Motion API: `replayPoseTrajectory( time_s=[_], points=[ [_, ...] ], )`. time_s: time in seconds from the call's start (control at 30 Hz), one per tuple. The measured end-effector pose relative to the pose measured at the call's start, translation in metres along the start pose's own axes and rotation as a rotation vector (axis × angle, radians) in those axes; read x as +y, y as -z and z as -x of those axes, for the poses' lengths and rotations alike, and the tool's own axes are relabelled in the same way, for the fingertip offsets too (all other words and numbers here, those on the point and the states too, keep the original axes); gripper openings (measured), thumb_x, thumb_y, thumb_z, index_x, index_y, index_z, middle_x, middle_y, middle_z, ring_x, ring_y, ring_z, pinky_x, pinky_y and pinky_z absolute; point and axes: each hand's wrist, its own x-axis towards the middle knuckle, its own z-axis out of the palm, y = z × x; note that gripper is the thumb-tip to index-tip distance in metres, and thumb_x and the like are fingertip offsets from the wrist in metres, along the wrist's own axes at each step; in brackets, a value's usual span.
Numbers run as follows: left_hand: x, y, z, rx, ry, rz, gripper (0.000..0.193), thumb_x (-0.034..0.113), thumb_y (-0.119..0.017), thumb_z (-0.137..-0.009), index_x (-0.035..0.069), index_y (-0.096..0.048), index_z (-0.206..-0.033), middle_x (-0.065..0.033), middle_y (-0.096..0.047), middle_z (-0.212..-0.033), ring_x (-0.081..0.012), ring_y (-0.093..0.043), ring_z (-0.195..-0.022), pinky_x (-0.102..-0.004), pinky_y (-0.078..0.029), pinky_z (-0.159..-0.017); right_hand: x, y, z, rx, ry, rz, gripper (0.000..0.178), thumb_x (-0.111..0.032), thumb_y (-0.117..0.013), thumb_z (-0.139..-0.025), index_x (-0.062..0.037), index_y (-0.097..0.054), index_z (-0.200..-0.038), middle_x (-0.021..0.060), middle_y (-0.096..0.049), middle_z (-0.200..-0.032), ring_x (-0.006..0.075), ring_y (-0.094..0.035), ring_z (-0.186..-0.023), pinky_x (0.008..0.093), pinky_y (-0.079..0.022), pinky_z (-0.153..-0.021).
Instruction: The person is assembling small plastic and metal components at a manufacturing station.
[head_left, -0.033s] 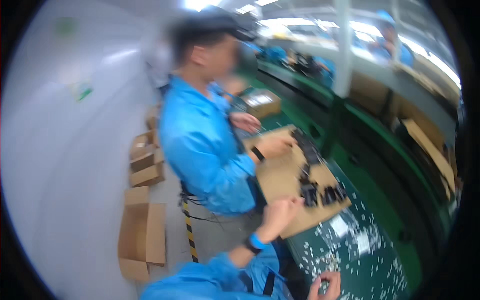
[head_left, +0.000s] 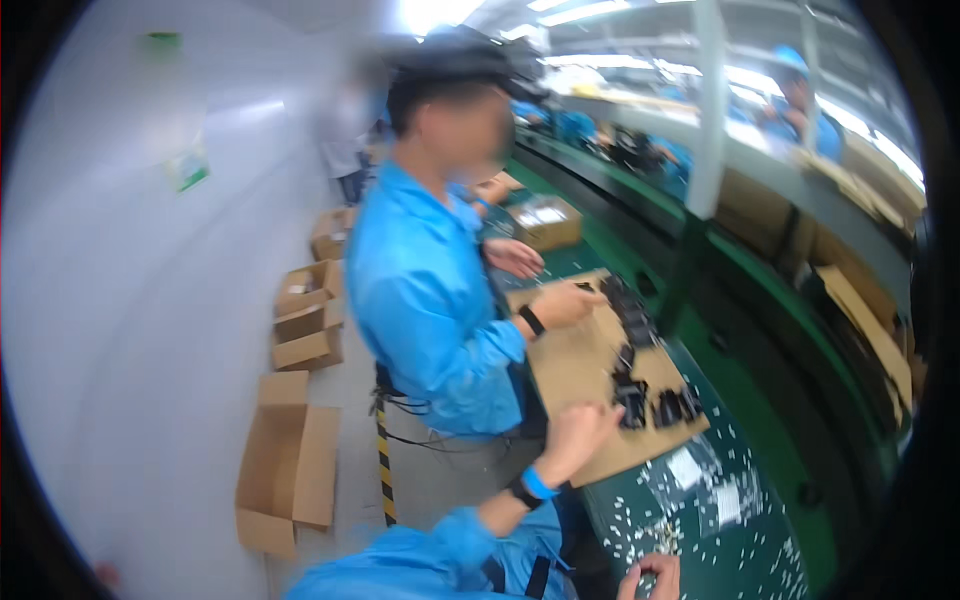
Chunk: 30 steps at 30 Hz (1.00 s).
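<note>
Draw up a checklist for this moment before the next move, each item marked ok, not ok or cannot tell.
1. Left hand apart from the co-worker's hand: ok.
2. Nearest black part resting on the cardboard sheet: ok.
3. Left hand touching that part: cannot tell, blurred.
4. Right hand fully in view: not ok, cut by the lower edge.
5. Green table free of loose bits: not ok, white bits scattered.

Wide fisheye view from head height, obliquely down over the bench (head_left: 708, 548)
</note>
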Motion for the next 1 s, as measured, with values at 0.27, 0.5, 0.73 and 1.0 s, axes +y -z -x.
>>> replayPoseTrajectory(
  time_s=[0.27,0.5,0.73,1.0],
  points=[
    [-0.046,-0.066,-0.022,0.138,0.048,0.156,0.042,0.038,-0.063,-0.092,-0.001,-0.072,-0.081,-0.0252,-0.069,-0.080,-0.0434,-0.069,-0.078,-0.0535,-0.055,-0.069,-0.028,0.008,0.008,-0.150,0.107,-0.095,0.012,0.003,-0.065,-0.087,-0.0010,-0.062,-0.097,0.0119,-0.062,-0.090,0.0246,-0.059,-0.075,0.0316,-0.049,-0.067],
    [-0.036,-0.064,-0.027,0.028,0.112,0.172,0.035,0.034,-0.064,-0.089,0.001,-0.074,-0.083,-0.0249,-0.069,-0.080,-0.0437,-0.069,-0.077,-0.0532,-0.054,-0.072,-0.032,-0.010,0.031,-0.048,0.083,-0.088,0.010,-0.003,-0.067,-0.091,0.0000,-0.063,-0.099,0.0116,-0.065,-0.095,0.0209,-0.063,-0.078,0.0298,-0.052,-0.067],
    [-0.039,-0.055,-0.025,0.020,0.021,0.266,0.025,0.025,-0.062,-0.086,0.004,-0.075,-0.084,-0.0228,-0.068,-0.074,-0.0386,-0.070,-0.073,-0.0479,-0.055,-0.067,-0.024,-0.032,0.015,0.035,0.053,-0.025,0.004,0.000,-0.057,-0.093,0.0012,-0.056,-0.097,0.0137,-0.063,-0.093,0.0216,-0.062,-0.081,0.0310,-0.051,-0.072],
    [-0.044,-0.001,0.017,-0.102,0.052,1.049,0.017,-0.002,-0.066,-0.092,-0.009,-0.064,-0.107,-0.0117,-0.072,-0.093,-0.0142,-0.069,-0.084,-0.0271,-0.057,-0.073,0.000,-0.047,0.009,0.026,-0.148,-0.365,0.006,0.006,-0.048,-0.098,0.0020,-0.045,-0.103,0.0193,-0.057,-0.116,0.0193,-0.067,-0.083,0.0272,-0.054,-0.071]
  ],
)
